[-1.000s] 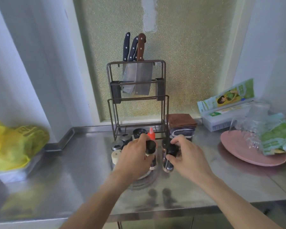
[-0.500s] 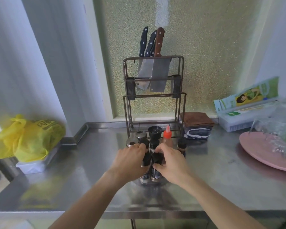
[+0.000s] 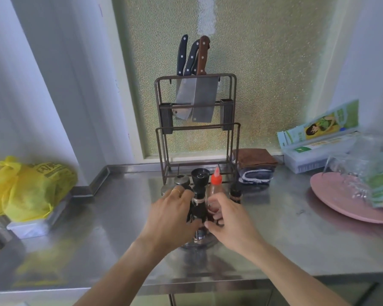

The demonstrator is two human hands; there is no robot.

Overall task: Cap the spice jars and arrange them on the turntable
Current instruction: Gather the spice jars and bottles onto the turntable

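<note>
Two hands met at frame centre over the spice jars [image 3: 199,208] on the turntable [image 3: 197,242]. Left hand [image 3: 171,214] was wrapped round a dark jar; right hand [image 3: 227,219] curled against the neighbouring one, probably gripping, though its fingers hid the contact. Red-capped bottle [image 3: 216,184] and grinder [image 3: 200,176] stood just behind, knife rack [image 3: 196,129] above them.

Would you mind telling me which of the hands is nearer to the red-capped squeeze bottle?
Right. The right hand lies just in front of the red-capped squeeze bottle, overlapping its lower part. The left hand is further left, beyond the black grinder.
</note>
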